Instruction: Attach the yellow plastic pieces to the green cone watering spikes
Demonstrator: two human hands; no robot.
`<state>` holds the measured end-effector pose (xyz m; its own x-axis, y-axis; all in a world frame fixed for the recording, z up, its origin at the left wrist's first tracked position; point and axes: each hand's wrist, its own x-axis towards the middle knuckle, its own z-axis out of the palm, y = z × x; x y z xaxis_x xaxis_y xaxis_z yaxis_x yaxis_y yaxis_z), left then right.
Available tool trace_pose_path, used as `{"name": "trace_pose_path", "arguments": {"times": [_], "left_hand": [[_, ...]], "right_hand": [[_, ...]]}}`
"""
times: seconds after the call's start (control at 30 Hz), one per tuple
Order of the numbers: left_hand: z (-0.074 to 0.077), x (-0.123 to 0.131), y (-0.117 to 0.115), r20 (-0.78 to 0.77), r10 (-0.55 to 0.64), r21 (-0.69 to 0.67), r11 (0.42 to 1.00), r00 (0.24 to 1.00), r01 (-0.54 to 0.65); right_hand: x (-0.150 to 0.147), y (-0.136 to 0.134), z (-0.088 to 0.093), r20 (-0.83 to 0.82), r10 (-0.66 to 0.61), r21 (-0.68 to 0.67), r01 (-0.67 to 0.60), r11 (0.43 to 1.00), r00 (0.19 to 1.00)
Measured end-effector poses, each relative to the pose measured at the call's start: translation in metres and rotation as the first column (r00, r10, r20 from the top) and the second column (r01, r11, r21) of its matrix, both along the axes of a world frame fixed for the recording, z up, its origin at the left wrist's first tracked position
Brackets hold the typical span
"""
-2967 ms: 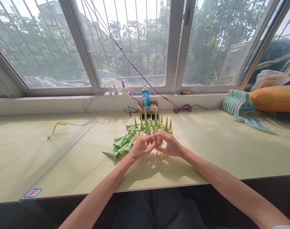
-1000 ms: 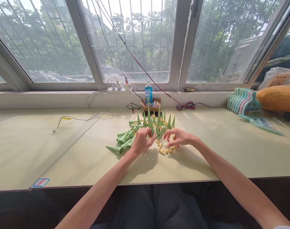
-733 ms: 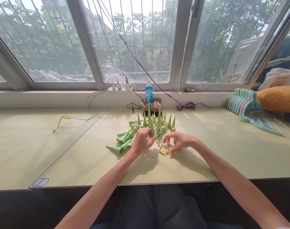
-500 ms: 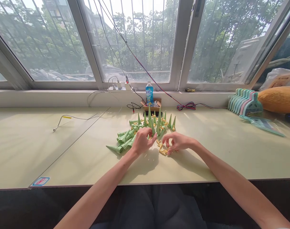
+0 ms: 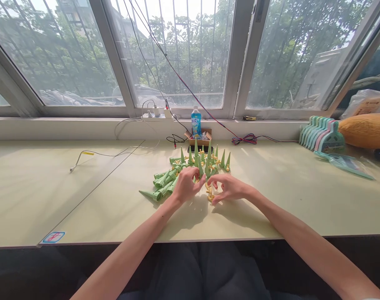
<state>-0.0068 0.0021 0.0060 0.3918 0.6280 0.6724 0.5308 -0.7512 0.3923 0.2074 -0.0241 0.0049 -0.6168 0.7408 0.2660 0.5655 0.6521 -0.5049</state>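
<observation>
The left hand (image 5: 190, 184) is closing thumb and fingers around what appears to be a single green cone (image 5: 200, 169), whose long axis is running nearly upright, its tip pointing up and leaning slightly toward the left hand; its base is being hidden by the fingers. The right hand (image 5: 229, 187) is curving just opposite, with a moderate gap showing between thumb and forefinger; whether its other fingers are pressing on anything cannot be told. The yellow pieces (image 5: 210, 197) are lying on the table (image 5: 271, 204) between the two hands, nearer the right, just beside its thumb tip, their cluster trailing away from the wearer; single axes are too small to read. Standing cones (image 5: 223, 159) are rising beyond both hands, while toppled cones (image 5: 161, 181) are lying to the left of the left hand.
</observation>
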Motion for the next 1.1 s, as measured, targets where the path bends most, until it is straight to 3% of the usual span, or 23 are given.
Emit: {"name": "trace_pose_path", "arguments": {"times": [0.13, 0.43, 0.73, 0.93, 1.1], "left_hand": [[-0.001, 0.000, 0.000, -0.005, 0.005, 0.002, 1.000, 1.000, -0.005], [-0.002, -0.001, 0.002, -0.006, 0.019, 0.014, 1.000, 1.000, -0.019], [-0.004, -0.002, 0.003, 0.017, 0.033, 0.044, 0.998, 0.999, -0.034], [-0.004, -0.002, 0.004, 0.036, 0.035, 0.028, 0.999, 0.999, -0.036], [-0.003, -0.002, 0.004, 0.044, 0.042, 0.023, 0.999, 0.998, -0.043]], "right_hand": [[-0.008, -0.002, -0.003, 0.042, -0.022, 0.071, 0.019, 0.997, 0.999], [-0.016, 0.001, -0.010, 0.023, -0.151, 0.072, 0.149, 0.986, 0.988], [-0.024, 0.003, -0.021, -0.077, -0.216, 0.116, 0.224, 0.968, 0.973], [-0.022, 0.006, -0.020, -0.268, -0.180, 0.076, 0.207, 0.975, 0.946], [-0.003, 0.013, -0.010, -0.286, -0.310, 0.188, 0.370, 0.910, 0.907]]}}
